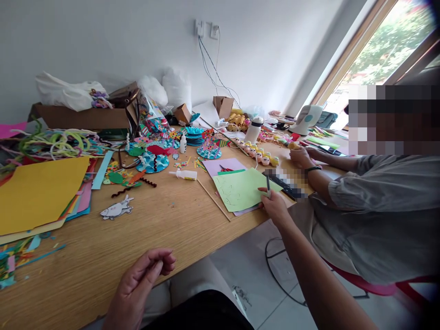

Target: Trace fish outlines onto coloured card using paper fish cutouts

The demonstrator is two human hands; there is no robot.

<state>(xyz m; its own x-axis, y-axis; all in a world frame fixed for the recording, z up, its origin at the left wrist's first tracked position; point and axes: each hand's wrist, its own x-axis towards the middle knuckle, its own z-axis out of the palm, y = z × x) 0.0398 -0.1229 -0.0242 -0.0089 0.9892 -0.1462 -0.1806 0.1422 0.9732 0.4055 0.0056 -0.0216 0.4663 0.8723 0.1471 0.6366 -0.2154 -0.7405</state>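
Observation:
My right hand [274,207] is closed around a pen [268,185], which points up. Its fingers touch the near right part of a light green sheet of paper [237,188] that carries thin drawn lines. Under that sheet lie purple paper [223,165] and a darker green piece, with red-handled scissors [227,169] on top at the far side. My left hand [142,277] hovers by the table's front edge, fingers curled and thumb pressed to them, with nothing visible inside. Beyond it, a fish cutout [117,209] lies on the wood.
A thin wooden stick [215,201] and a glue bottle [185,175] lie left of the green sheet. Stacked coloured paper [41,192] and scraps fill the left side. Blue-and-white fish crafts [153,162] stand at the back. Another person [385,197] sits at the right, hands over the table.

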